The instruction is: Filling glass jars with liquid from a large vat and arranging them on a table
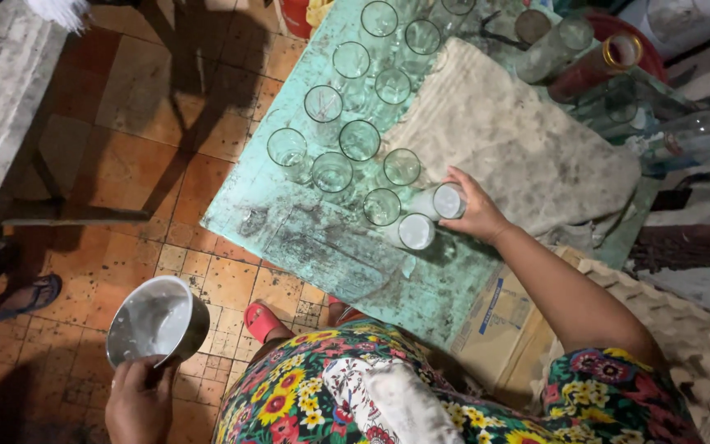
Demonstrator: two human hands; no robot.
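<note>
A filled glass [449, 201] was gripped by the right hand [474, 212] near the table's [289, 230] front edge, touching another filled glass [415, 231]. About a dozen empty glasses [360, 140] were left unfilled toward the far edge. A metal pot [156, 321] of white liquid was held by the left hand [137, 403], off the table.

Light is warm and moderate, brightest on the green worktop [289, 222] and the grey cloth [511, 140]; dark shadows lie across the tiled floor [125, 156] at upper left and lower left. Glare shows on glass rims [360, 140] and the metal pot [158, 321]. Centre is sharp; edges bend and soften slightly.
</note>
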